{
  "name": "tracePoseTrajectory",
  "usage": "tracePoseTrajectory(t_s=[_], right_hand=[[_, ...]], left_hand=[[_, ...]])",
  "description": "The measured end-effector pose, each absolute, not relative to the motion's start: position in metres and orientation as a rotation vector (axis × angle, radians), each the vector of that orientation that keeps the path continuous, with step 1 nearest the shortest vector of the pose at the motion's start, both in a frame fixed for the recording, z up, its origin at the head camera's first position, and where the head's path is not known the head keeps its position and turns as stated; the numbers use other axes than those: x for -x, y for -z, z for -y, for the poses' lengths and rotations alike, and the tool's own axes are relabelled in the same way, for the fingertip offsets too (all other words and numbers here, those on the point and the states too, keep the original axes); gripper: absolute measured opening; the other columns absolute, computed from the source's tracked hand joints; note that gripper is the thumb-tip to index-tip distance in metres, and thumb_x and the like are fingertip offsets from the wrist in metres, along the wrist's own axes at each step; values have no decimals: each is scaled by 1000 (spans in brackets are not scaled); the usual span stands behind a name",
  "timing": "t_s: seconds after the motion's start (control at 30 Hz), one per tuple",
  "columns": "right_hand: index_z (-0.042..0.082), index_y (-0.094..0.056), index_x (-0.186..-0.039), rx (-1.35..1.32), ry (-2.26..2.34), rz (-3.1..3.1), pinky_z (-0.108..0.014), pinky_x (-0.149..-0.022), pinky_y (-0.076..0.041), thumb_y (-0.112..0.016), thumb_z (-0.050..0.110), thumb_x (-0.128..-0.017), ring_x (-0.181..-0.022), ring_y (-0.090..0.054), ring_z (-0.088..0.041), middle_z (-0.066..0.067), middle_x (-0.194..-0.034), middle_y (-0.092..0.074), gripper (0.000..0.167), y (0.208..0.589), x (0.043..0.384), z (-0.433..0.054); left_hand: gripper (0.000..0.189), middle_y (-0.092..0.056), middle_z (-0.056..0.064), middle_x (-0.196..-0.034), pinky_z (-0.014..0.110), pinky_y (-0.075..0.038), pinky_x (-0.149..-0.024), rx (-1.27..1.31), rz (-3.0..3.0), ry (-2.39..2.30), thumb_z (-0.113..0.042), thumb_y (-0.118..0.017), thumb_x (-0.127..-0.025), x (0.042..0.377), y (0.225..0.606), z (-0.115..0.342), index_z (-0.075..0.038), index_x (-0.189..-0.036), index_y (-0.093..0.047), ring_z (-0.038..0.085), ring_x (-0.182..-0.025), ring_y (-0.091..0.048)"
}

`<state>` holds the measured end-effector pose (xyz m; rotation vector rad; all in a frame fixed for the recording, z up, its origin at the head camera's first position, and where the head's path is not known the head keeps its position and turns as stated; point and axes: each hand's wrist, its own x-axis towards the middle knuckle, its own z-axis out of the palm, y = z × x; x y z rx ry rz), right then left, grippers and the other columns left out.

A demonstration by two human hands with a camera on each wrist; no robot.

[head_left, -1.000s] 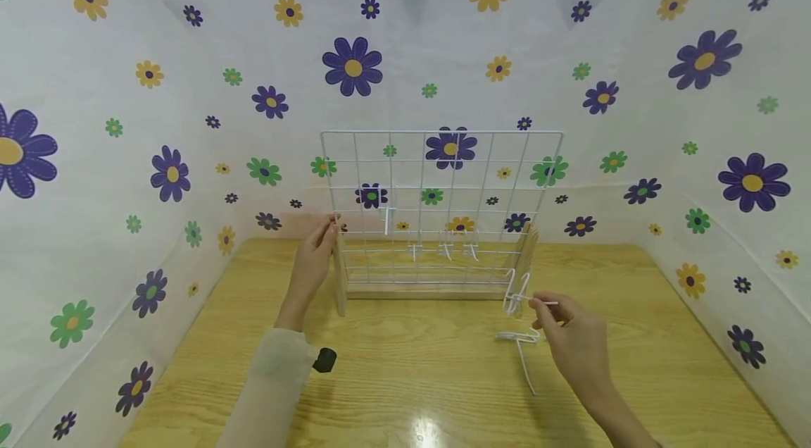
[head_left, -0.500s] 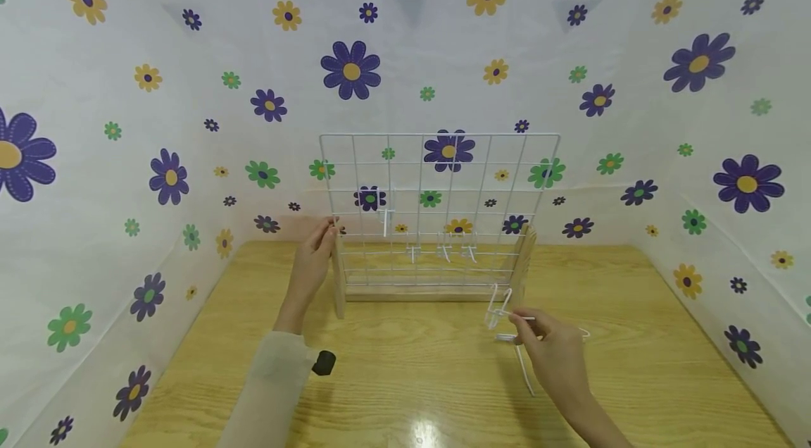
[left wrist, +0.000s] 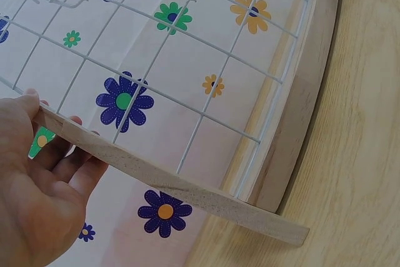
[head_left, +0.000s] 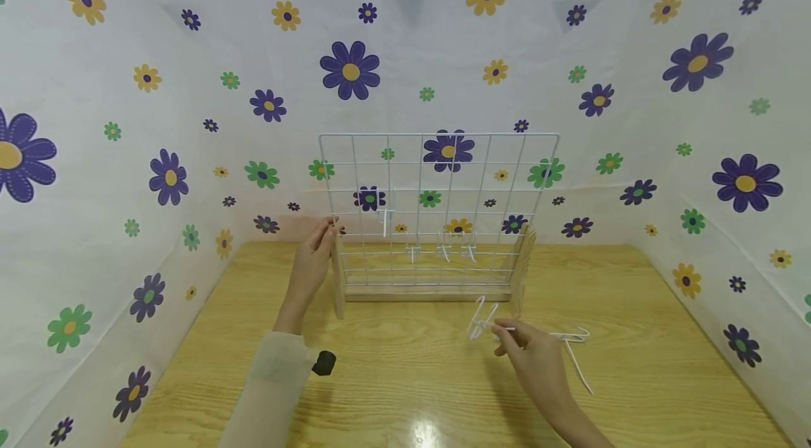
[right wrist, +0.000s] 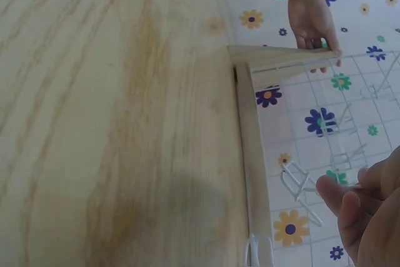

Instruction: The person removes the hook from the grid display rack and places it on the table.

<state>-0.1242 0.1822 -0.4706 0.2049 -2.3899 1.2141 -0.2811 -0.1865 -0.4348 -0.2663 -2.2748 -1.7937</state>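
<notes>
A rack (head_left: pixel 427 292) with four hooks (head_left: pixel 445 251) hung on it.
Three hang low in a row, one higher at their left. The left hand (head_left: pixel 312 259) has its grip on the rack's wooden side; the right hand (head_left: pixel 537 363) keeps a narrow grip, pinching another hook (head_left: pixel 484 323) before the rack, over the counter (head_left: pixel 393 377). Beside this hand lies a loose hook (head_left: pixel 570 339).

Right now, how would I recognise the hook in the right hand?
On the wood-grain table stands a white wire grid. In the head view, just below its right end, the right hand pinches a white wire hook by its prong. Other hooks hang on the grid or lie on the table; only this one is held.
</notes>
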Motion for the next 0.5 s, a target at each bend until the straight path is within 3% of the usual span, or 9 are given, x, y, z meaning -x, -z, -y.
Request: tracePoseTrajectory(t_s=[0.27, 0.5], right_hand=[[-2, -77, -100, -167, -1299, 2408, -16, -28, -24, -74, 0, -93, -50, -63, -16, -11, -75, -75, 8, 478, 124, -175], [-4, -76, -101, -86, -1413, 2459, -12, -31, -22, -74, -1, -93, -48, -62, -21, -11, -74, -75, 9, 482, 125, -167]], left_hand=[[58, -44, 9, -160, 44, -43, -115, 271, 2282, 1794, -42, -44, -112, 280, 434, 186, -8, -158, -41, 30, -146, -42], [54, -45, 11, -158, 44, -42, -116, 268, 2267, 1809, -39, -44, -112, 281, 435, 186, -8, -157, -43, 32, -145, -43]])
